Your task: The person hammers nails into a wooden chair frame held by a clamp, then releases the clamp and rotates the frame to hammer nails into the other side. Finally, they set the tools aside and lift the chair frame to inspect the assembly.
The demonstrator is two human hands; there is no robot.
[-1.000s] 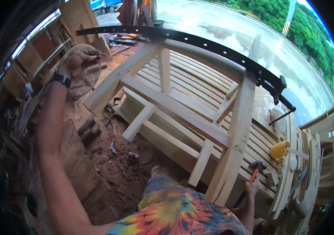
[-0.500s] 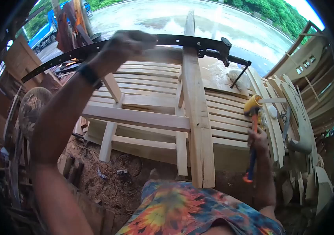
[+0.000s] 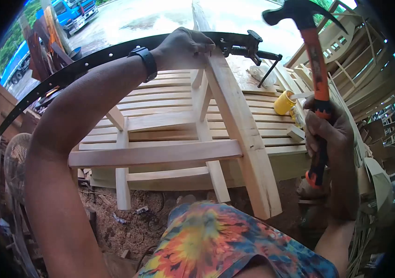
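Observation:
My right hand (image 3: 329, 127) grips a claw hammer (image 3: 317, 69) with an orange and black handle, raised upright with its dark head at the top. At the top of a thick wooden post (image 3: 241, 134), my left hand (image 3: 183, 45) is closed in a pinch, and what its fingers hold is too small to make out. A long black bar clamp (image 3: 100, 58) with holes along it lies across the wooden frame just behind that hand. Its screw end (image 3: 244, 48) sits right of the post. A pale rail (image 3: 160, 154) joins the post low down.
Behind the frame lies a slatted wooden surface (image 3: 151, 95). A yellow container (image 3: 283, 103) and a plastic bag (image 3: 262, 75) stand on it at the right. Wood shavings (image 3: 114, 224) cover the ground. Stacked boards and chair parts (image 3: 359, 60) line the right, and a blue truck (image 3: 70, 16) stands beyond.
My right hand has lifted the hammer from low beside the slats to high on the right. My left hand has moved right along the clamp to the post's top. The view has shifted.

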